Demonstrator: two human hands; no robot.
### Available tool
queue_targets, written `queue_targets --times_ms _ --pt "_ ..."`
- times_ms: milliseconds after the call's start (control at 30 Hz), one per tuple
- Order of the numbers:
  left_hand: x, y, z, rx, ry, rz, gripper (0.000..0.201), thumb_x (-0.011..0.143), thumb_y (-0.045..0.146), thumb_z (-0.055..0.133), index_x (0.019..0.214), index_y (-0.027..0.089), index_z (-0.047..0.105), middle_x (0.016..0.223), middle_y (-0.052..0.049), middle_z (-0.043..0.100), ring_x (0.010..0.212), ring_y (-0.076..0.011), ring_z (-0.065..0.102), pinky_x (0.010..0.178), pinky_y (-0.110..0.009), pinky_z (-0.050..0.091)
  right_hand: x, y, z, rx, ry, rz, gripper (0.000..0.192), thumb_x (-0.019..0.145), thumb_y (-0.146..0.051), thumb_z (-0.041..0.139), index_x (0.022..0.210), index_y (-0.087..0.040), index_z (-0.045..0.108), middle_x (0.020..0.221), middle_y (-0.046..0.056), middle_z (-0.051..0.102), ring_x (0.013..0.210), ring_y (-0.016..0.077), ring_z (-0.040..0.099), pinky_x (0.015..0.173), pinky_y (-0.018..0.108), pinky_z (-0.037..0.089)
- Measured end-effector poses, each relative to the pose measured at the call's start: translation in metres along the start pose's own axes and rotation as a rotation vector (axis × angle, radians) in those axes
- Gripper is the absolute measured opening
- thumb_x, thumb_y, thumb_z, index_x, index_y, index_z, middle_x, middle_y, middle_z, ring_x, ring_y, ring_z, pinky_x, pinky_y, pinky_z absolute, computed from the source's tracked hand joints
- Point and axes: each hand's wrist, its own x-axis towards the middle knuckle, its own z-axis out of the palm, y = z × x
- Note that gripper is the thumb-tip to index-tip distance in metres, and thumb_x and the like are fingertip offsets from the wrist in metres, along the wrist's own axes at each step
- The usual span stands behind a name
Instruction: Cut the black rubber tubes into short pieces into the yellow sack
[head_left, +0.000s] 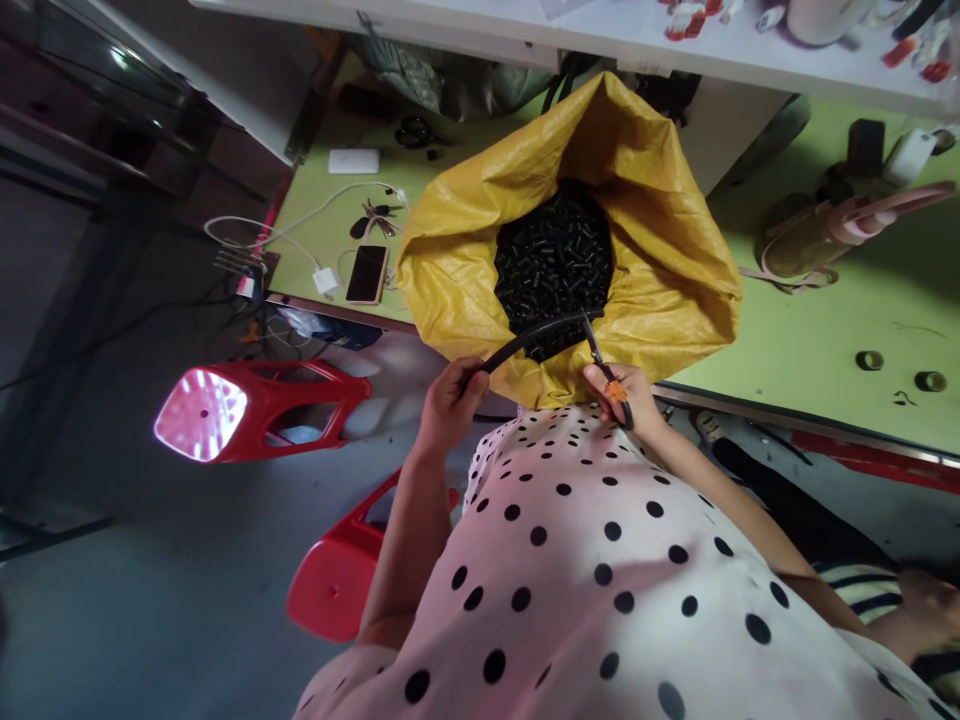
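Observation:
My left hand [452, 398] is closed round a black corrugated tube [536, 331], whose far end reaches over the mouth of a yellow woven sack [465, 235]. In my right hand [626, 392] is a pair of scissors [595, 345] with black handles and an orange patch. Their blades meet the tube close to its far end; whether they are parted there is too small to tell. Inside the sack lies a heap of short black tube pieces [555, 250].
Left of the sack on the green table [810, 350] lie a phone [367, 274], keys [379, 215], a charger [325, 280] and another pair of scissors [415, 131]. A pink bottle [817, 235] stands right. Red stools [330, 590] are at lower left. Another person's leg [795, 500] shows right.

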Motion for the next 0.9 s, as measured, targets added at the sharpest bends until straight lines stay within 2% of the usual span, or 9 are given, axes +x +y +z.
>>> queue_targets --times_ms 100,167,300,400,467,567,733,800,900 --pt "0.01 0.016 0.008 -0.006 -0.091 -0.003 0.043 0.099 0.059 0.069 0.114 0.019 0.07 0.073 0.001 0.064 0.058 -0.0108 0.056 0.059 -0.024 0.047 -0.005 0.001 0.003 -0.02 -0.02 -0.009 0.077 0.069 -0.093 0.078 0.059 -0.024 0.046 0.046 -0.002 0.048 0.039 0.0119 0.046 0.038 0.027 0.034" --pt "0.018 0.027 0.019 0.071 -0.117 0.018 0.041 0.099 0.052 0.071 0.123 0.019 0.072 0.08 -0.001 0.071 0.063 -0.0123 0.063 0.063 -0.025 0.051 -0.007 0.002 0.007 -0.041 -0.043 -0.04 0.077 0.072 -0.094 0.075 0.058 -0.024 0.045 0.045 -0.001 0.049 0.041 0.0117 0.045 0.041 0.028 0.033" --pt "0.029 0.042 0.035 0.26 -0.133 0.162 0.029 0.102 0.04 0.065 0.118 0.021 0.079 0.11 -0.007 0.083 0.099 -0.0208 0.077 0.091 -0.032 0.059 -0.005 -0.001 0.007 -0.087 -0.064 -0.067 0.076 0.078 -0.095 0.068 0.062 -0.023 0.05 0.049 0.0 0.055 0.046 0.0131 0.049 0.049 0.029 0.036" --pt "0.031 0.044 0.035 0.329 -0.251 0.206 0.031 0.103 0.04 0.062 0.119 0.022 0.081 0.116 -0.008 0.084 0.108 -0.0248 0.078 0.097 -0.036 0.06 0.001 -0.006 -0.002 -0.132 -0.124 -0.09 0.074 0.081 -0.093 0.067 0.066 -0.022 0.054 0.057 0.002 0.062 0.054 0.0145 0.054 0.056 0.029 0.041" --pt "0.031 0.042 0.03 0.347 -0.287 0.195 0.032 0.103 0.042 0.062 0.121 0.023 0.081 0.116 -0.008 0.084 0.108 -0.0261 0.078 0.097 -0.038 0.06 0.004 -0.008 -0.006 -0.195 -0.155 -0.093 0.073 0.081 -0.093 0.067 0.066 -0.022 0.054 0.058 0.002 0.062 0.055 0.0147 0.055 0.056 0.029 0.041" --pt "0.033 0.037 0.024 0.33 -0.238 0.154 0.034 0.102 0.044 0.063 0.119 0.022 0.081 0.118 -0.009 0.084 0.11 -0.027 0.078 0.1 -0.039 0.06 0.007 -0.007 -0.005 -0.238 -0.139 -0.066 0.075 0.077 -0.094 0.068 0.063 -0.023 0.05 0.05 0.001 0.057 0.048 0.0142 0.052 0.05 0.028 0.036" --pt "0.033 0.033 0.025 0.3 -0.144 0.093 0.031 0.1 0.043 0.066 0.115 0.021 0.082 0.115 -0.008 0.084 0.107 -0.0256 0.078 0.097 -0.037 0.059 0.008 -0.003 0.002 -0.121 -0.083 -0.059 0.077 0.069 -0.093 0.077 0.06 -0.024 0.045 0.047 -0.003 0.048 0.042 0.0121 0.045 0.045 0.028 0.031" --pt "0.032 0.033 0.028 0.289 -0.08 0.087 0.029 0.099 0.041 0.067 0.114 0.021 0.082 0.111 -0.008 0.085 0.102 -0.0241 0.078 0.093 -0.035 0.059 0.006 -0.003 -0.001 -0.095 -0.098 -0.048 0.075 0.068 -0.091 0.079 0.062 -0.024 0.047 0.05 -0.003 0.049 0.046 0.0124 0.046 0.047 0.028 0.033" --pt "0.03 0.034 0.032 0.279 0.002 0.094 0.026 0.098 0.039 0.069 0.111 0.02 0.082 0.104 -0.006 0.084 0.093 -0.0209 0.076 0.085 -0.032 0.058 0.001 -0.003 -0.006 -0.123 -0.177 -0.042 0.072 0.076 -0.09 0.075 0.068 -0.022 0.053 0.06 -0.001 0.056 0.056 0.0136 0.05 0.055 0.028 0.036"
